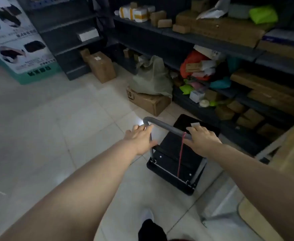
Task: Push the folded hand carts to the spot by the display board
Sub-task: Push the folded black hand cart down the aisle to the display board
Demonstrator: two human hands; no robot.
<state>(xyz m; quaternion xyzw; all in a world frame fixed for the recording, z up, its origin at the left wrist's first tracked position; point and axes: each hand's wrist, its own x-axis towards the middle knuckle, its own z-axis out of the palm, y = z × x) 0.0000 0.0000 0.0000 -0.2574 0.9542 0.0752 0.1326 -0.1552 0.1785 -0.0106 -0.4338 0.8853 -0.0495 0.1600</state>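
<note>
left hand (141, 137): fingers wrapped over the left corner of the gray handle (167, 127), thumb down the upright.
right hand (202, 140): fingers curled over the bar's right end, thumb under, clamped on.
red cord (181, 153): tied to the bar just inside the right fingers, hangs down to the deck.
cart (172, 157): black deck on the tile floor, below and ahead of both sets of fingers. Only one in view, and its handle looks raised, not folded.
display board (21, 49): far ahead-left of the left fingers, well apart from the cart.
cardboard box (148, 101): ahead of the fingers, near the deck's front edge, plastic bag (151, 79) on top.
shelves (212, 42): ahead and right of the right fingers, near the deck's right side.
risk 1: a straight push likely runs the deck nose into the box. Needs a hard left swing first.
risk 2: swinging left may kick the deck's corner into the shelf base.
risk 3: the loose cord could drop off the deck and snag a wheel.
risk 4: the light is dim, so floor clutter is easy to miss.
</note>
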